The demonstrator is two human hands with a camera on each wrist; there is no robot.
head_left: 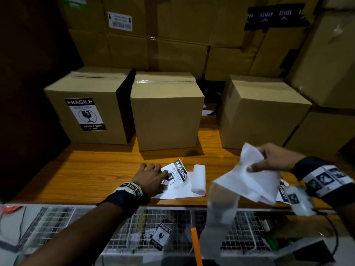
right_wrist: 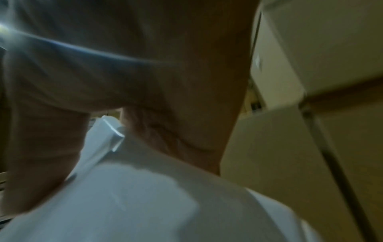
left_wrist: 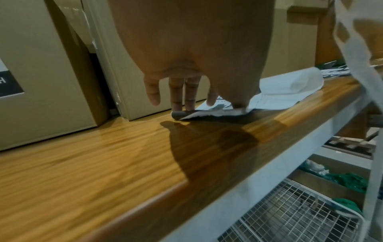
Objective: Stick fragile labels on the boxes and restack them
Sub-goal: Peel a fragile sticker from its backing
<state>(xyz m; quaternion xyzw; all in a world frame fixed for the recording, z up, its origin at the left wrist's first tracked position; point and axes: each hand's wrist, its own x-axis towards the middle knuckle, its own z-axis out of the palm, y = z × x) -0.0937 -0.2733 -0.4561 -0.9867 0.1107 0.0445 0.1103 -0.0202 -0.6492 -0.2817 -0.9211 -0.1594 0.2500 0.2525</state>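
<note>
Three brown boxes stand in a row on the wooden table [head_left: 86, 173]. The left box [head_left: 107, 112] carries a black-and-white FRAGILE label [head_left: 85, 114]; the middle box [head_left: 167, 116] and the right box [head_left: 259, 112] show bare fronts. A loose fragile label [head_left: 177, 175] lies on white sheets near the table's front edge. My left hand [head_left: 151, 175] rests on it, and its straight fingers [left_wrist: 176, 95] touch the label's [left_wrist: 207, 114] edge. My right hand [head_left: 269, 160] is raised at the right and grips crumpled white backing paper [head_left: 247, 181], [right_wrist: 145, 204], from which a strip hangs down.
A curled white sheet [head_left: 199, 179] lies beside the loose label, and more labels [head_left: 282, 191] lie under my right wrist. Large cartons [head_left: 172, 35] are stacked behind the row. Below the table's edge, a wire basket [head_left: 240, 233] holds another fragile label [head_left: 161, 237] and scraps.
</note>
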